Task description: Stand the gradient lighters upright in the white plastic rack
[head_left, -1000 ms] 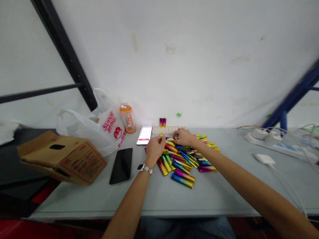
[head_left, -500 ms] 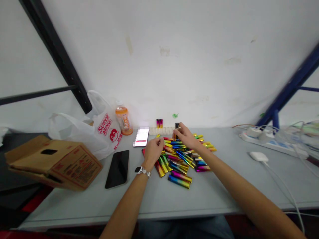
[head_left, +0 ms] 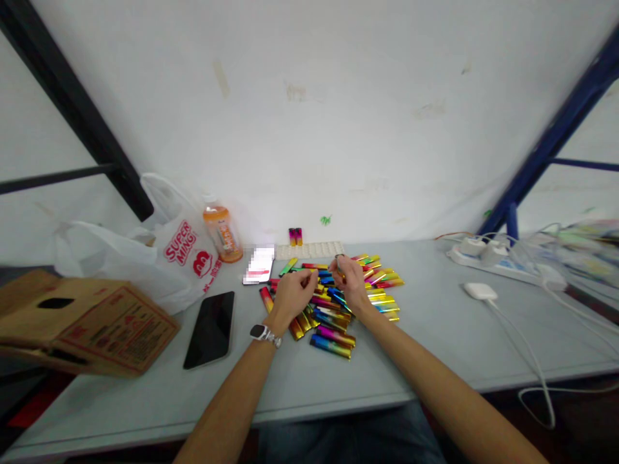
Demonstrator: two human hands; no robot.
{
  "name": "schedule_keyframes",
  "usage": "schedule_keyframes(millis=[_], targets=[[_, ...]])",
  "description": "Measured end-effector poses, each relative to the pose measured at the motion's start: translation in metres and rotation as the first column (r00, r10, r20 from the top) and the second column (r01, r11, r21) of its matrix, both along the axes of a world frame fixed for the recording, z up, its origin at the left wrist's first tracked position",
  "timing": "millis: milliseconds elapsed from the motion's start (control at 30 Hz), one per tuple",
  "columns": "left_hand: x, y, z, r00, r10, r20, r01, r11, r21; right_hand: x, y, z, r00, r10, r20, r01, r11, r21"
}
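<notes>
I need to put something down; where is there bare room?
Free: grey tabletop between the shiny multicoloured oblong pieces and white square adapter, and in front of those pieces. Crowded: around the left hand and right hand.

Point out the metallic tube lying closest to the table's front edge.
The blue-to-yellow tube. The magenta-to-yellow tube lies just behind it, and every other visible tube is farther back.
</notes>
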State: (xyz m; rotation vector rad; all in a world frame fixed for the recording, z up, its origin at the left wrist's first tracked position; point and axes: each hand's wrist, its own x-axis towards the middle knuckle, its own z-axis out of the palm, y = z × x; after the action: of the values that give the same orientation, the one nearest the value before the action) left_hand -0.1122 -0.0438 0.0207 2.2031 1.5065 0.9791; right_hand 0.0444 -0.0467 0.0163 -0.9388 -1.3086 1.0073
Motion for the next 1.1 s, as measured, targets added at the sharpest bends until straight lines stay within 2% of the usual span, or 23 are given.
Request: schedule_keyframes(millis=[100,267,633,733,867,967,1100], targets=[[-0.0008,0.0005,-0.0001,1.000,-0.001,-0.003,0.001,1.000,0.010,0.0021,0.0004,0.0001,0.996,-0.061,-0.066,0.059,0.998,-0.035],[-0.0009,0.0006,-0.0008,1.000,0.008,-0.020,-0.007,1.000,0.030,0.0018,0.0063,-0.0059,0.994,-0.091,0.052,0.091,0.996,0.008],[-0.0025,0.0014,-0.0015,1.000,0.012,-0.009,-0.012,0.999,0.046,-0.0011,0.0016,-0.0005,0.993,-0.113,0.039,0.114,0.993,-0.027],[-0.0030,0.0015,-0.0022,1.000,0.009,0.000,-0.009,0.999,0.050,-0.0024,0.0018,0.0004,0.989,-0.108,-0.102,0.098,0.990,-0.103],[-0.0034,0.0017,-0.0031,1.000,0.001,0.004,-0.001,0.999,0.038,-0.0052,0.0017,0.0014,0.908,-0.184,-0.376,0.101,0.968,-0.230],[-0.0032,0.0018,-0.0031,1.000,-0.002,0.004,0.002,0.999,0.047,-0.0063,0.0008,0.0017,0.888,-0.184,-0.422,0.077,0.964,-0.256],[-0.0027,0.0017,-0.0027,1.000,0.000,0.000,0.000,0.998,0.061,-0.0053,0.0008,0.0003,0.903,-0.163,-0.399,0.067,0.968,-0.243]])
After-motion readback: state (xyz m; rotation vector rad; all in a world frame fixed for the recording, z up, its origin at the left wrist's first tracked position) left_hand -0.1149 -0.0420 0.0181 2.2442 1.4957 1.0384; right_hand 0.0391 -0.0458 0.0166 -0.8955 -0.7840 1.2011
